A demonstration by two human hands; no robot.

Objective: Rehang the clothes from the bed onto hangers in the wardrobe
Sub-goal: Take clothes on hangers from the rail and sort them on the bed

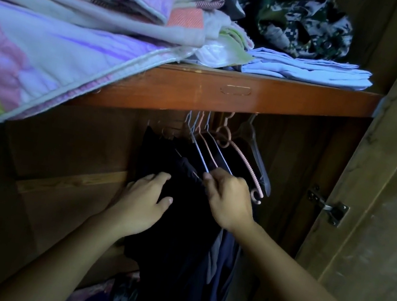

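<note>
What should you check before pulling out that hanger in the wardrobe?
1. Right hand grips the blue hanger: ok.
2. Left hand holds back the dark clothes, fingers flat: ok.
3. Blue hanger is bare, nothing hanging on it: cannot tell, too dark.
4. Its hook is free of the pink hanger beside it: cannot tell, the hooks bunch together.
5. Wardrobe door is open wide: ok.
6. Quilt drooping over the shelf stays clear of the hangers: ok.

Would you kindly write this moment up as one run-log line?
place: wardrobe, under shelf | left hand: open, on dark garment | right hand: pinches blue wire hanger | stage: hanger being handled
</note>
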